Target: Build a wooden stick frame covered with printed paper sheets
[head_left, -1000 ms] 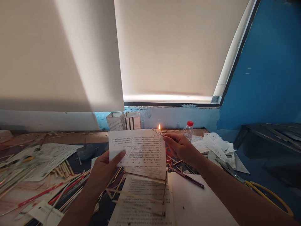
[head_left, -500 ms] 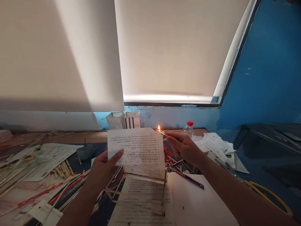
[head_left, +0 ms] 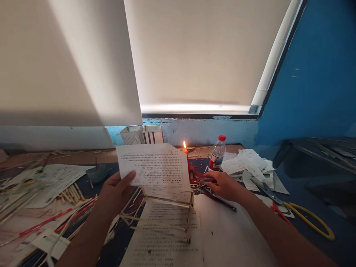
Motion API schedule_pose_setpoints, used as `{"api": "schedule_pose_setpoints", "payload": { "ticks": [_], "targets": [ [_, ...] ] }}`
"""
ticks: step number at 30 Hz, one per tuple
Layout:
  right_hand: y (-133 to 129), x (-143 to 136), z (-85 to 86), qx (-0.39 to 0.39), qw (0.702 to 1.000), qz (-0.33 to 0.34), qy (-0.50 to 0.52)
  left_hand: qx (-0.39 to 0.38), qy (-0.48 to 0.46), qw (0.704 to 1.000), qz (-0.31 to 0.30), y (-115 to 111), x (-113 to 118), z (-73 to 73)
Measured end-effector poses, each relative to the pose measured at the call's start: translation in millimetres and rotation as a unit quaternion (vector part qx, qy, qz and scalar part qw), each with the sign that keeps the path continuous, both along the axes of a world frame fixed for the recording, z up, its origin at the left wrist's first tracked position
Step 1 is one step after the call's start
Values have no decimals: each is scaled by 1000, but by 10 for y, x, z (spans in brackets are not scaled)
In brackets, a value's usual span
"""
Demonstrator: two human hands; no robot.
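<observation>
Two bare hands are held over a dark blue table top point(head_left: 112, 241) strewn with paper and thin sticks. By the left hand point(head_left: 118, 189), a white sheet of printed paper point(head_left: 152, 167) is gripped at its left edge, the thumb laid across the front and the other fingers hidden behind. The sheet is held raised and tilted, its lower edge close to a frame of slender pale wooden sticks point(head_left: 169, 201); whether the two are touching cannot be told. Beneath the frame, a second printed sheet point(head_left: 164, 244) is laid flat beside a blank white sheet point(head_left: 222, 230).

The right hand point(head_left: 226, 185) is lowered near a slim dark pen-like tool point(head_left: 222, 203), its fingers bent and the thumb set slightly apart from the forefinger; whether anything is pinched at the fingertips cannot be told.

Just beyond the raised sheet's right edge, a lit red candle point(head_left: 185, 151) is partly covered by the paper. A clear plastic bottle with a red cap point(head_left: 217, 155) is stood beyond the right hand. Farther right, white paper scraps point(head_left: 250, 161) are heaped near metal scissors with yellow handles point(head_left: 265, 190).
</observation>
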State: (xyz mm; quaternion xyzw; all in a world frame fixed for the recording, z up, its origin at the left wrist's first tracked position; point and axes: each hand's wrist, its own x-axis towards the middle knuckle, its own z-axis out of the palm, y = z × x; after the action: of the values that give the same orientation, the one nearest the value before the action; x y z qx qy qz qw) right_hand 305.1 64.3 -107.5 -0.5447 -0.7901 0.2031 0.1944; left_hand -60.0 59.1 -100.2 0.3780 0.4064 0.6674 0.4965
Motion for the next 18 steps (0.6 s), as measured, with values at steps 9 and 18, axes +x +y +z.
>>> {"api": "schedule_pose_setpoints", "payload": {
  "ticks": [9, 18],
  "targets": [
    [-7, 24, -193, 46, 998, 31, -24, 6, 19, 1000, 4, 71, -115, -141],
    [-154, 71, -156, 12, 995, 83, -54, -6, 46, 998, -29, 127, -93, -237]
  ]
}}
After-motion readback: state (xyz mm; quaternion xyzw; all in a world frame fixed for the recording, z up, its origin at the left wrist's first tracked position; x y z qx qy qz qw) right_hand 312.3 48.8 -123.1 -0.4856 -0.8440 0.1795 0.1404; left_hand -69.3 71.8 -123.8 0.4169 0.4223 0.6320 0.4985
